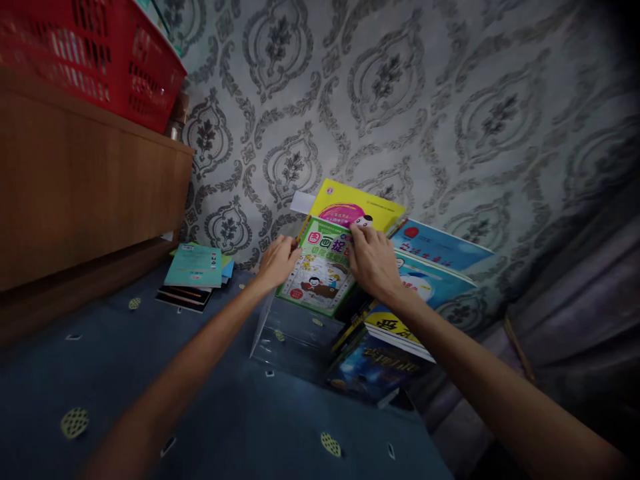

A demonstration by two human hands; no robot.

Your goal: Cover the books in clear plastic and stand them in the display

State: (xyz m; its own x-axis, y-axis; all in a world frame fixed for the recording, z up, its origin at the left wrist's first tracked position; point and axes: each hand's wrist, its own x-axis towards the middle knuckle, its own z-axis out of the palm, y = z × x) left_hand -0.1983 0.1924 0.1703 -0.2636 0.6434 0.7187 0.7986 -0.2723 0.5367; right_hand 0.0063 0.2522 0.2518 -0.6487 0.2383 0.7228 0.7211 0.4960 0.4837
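A green-bordered picture book [320, 273] is held upright at its two side edges, tilted a little, over the left part of a clear book rack [257, 327]. My left hand [280, 260] closes on its left edge, and my right hand [374, 260] grips near its upper right corner. Just behind it stands a yellow book [357, 200] with a pink patch. Blue books [440, 247] fill the rack's right part, with a dark blue book [373, 363] in front. My fingertips behind the green book are hidden.
A small pile of books [193, 267] lies on the dark blue patterned cloth [200, 413] to the left. A wooden cabinet [95, 180] carries a red basket [150, 73] at the upper left. Patterned wallpaper [280, 93] rises behind, and a curtain [575, 333] hangs at the right.
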